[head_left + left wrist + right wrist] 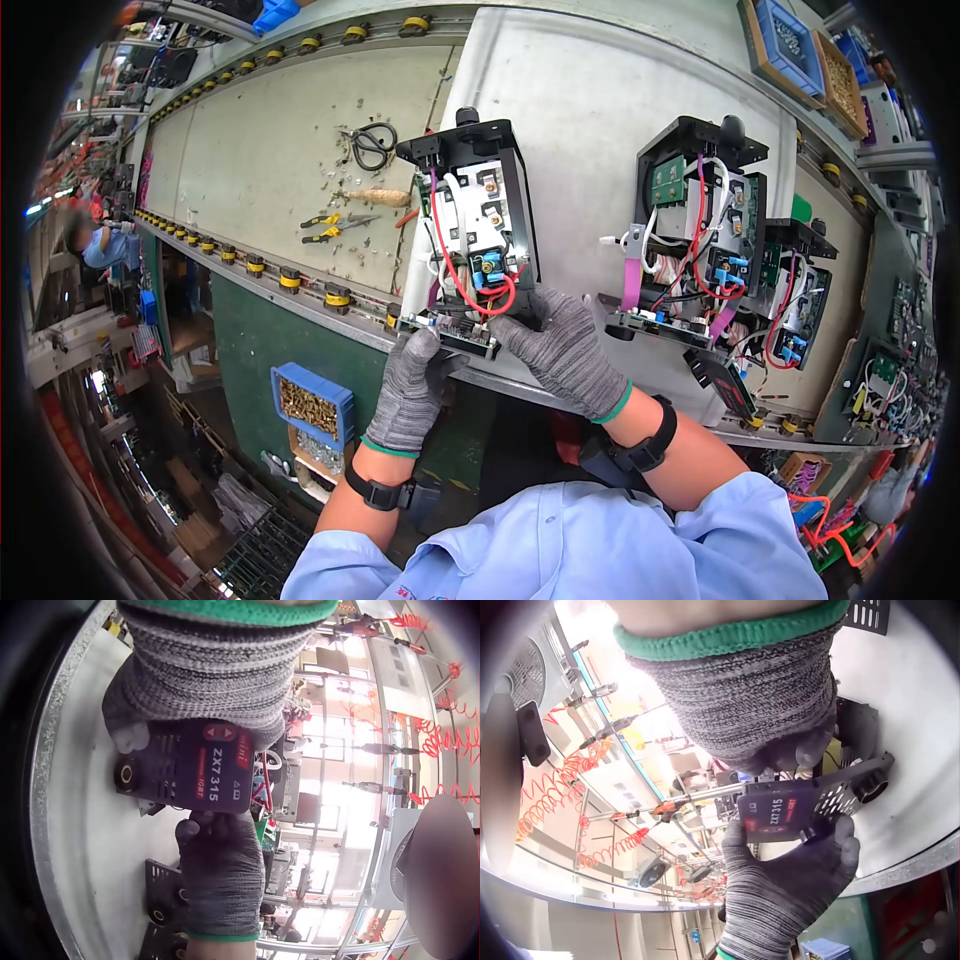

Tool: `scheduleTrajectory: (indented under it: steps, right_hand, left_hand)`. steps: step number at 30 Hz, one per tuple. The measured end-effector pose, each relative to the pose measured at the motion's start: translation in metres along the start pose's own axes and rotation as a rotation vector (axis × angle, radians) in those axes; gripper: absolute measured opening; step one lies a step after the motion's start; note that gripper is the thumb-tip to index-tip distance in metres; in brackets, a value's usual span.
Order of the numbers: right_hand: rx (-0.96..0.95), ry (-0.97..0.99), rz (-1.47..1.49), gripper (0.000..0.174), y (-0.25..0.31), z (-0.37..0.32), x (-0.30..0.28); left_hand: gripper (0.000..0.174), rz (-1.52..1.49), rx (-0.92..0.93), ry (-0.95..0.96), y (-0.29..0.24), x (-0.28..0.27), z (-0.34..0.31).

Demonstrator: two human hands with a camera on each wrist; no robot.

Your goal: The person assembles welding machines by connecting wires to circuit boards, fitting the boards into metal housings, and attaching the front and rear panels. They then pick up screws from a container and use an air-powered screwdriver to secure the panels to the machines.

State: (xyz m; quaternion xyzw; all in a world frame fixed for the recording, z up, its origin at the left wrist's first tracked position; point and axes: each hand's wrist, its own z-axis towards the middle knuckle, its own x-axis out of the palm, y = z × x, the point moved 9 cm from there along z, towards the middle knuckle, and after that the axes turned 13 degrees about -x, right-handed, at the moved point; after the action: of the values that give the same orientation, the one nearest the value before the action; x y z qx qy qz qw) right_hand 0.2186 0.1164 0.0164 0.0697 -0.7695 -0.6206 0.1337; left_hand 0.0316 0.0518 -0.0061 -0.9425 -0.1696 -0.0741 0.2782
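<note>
An opened device with a black casing (518, 175), red and white wires and blue parts stands at the work surface's front edge. Its dark front panel (187, 769), marked ZX7315, tilts outward at the lower end. My gloved left hand (405, 395) grips this panel, thumb on the inner side; in the right wrist view the left hand (787, 892) spans the panel (780, 814). My gloved right hand (565, 355) is at the device's lower right corner, fingers curled at the panel's edge. The left wrist view shows the right hand (221, 874) touching that edge; its inner fingertips are partly hidden.
Two similar opened devices (700, 220) (800, 290) stand to the right. Black-handled scissors (373, 146), yellow-handled pliers (335, 226) and scraps lie left. A blue bin of brass-coloured parts (312, 400) hangs below the front edge. Roller rails (290, 279) border the surface.
</note>
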Motion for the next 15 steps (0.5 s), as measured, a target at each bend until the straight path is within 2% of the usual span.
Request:
scheduleTrajectory:
  steps: [2, 4, 15]
  right_hand:
    - [0.030, 0.004, -0.005, 0.024, -0.004, -0.001, 0.001]
    - [0.064, -0.053, 0.125, 0.024, -0.008, -0.003, 0.001]
    - [0.012, -0.050, 0.067, 0.029, -0.006, -0.003, 0.003]
  left_hand:
    - [0.075, -0.004, 0.002, -0.002, 0.002, -0.004, 0.003]
    - [0.075, -0.011, 0.002, -0.004, 0.003, -0.006, 0.004]
    - [0.069, -0.051, -0.025, -0.032, 0.003, -0.003, -0.003]
